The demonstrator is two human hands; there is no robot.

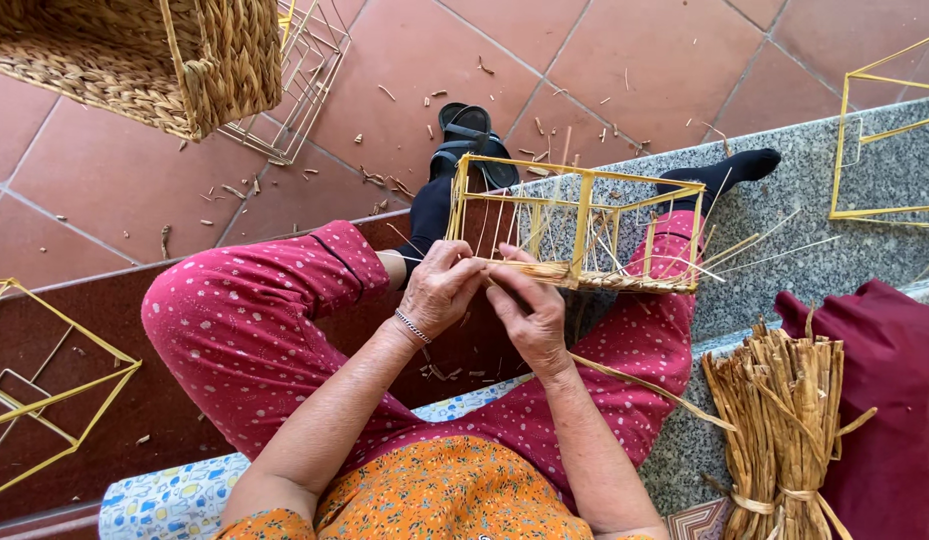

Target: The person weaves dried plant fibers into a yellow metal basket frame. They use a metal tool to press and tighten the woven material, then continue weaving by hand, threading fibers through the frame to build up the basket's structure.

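An empty yellow wire frame (44, 390) lies on the floor at my left, and a woven basket (154, 55) hangs near above it. My left hand (439, 290) curls its fingers around the near edge of the wire frame (579, 225) on my lap, steadying it. My right hand (529, 310) pinches a dried straw strand (644, 385) against the woven row, keeping it tight. A tied bundle of straw (779, 430) stands just beside my right knee, within reach.
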